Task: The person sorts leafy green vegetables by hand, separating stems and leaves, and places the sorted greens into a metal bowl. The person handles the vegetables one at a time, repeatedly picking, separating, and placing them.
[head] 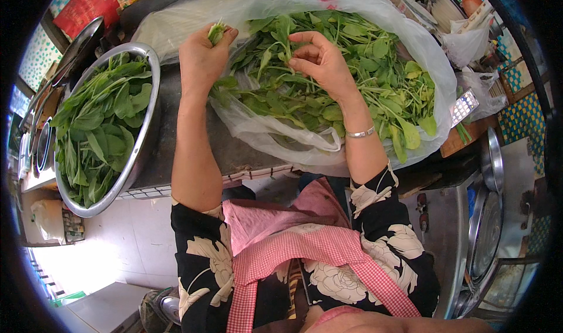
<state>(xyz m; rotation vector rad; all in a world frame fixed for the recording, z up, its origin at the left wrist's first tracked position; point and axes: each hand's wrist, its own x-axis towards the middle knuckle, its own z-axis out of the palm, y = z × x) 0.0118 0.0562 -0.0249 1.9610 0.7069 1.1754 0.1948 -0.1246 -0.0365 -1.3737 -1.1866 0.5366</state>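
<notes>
Loose leafy greens (378, 47) lie in a large, spread-open clear plastic bag (435, 64) on a dark counter. My left hand (204, 53) is closed around a small bunch of green stems (216, 32) at the bag's left edge. Above the pile, my right hand (321, 62) pinches a small leafy sprig (283, 38) between thumb and fingers. More leafy greens (105, 121) fill a metal basin (155, 69) at the left end of the counter.
Behind the basin stands a dark wok (81, 42). A translucent plastic bag (176, 29) lies at the counter's back. On the right are a phone (464, 106), small plastic bags (468, 42) and a metal bowl (495, 157).
</notes>
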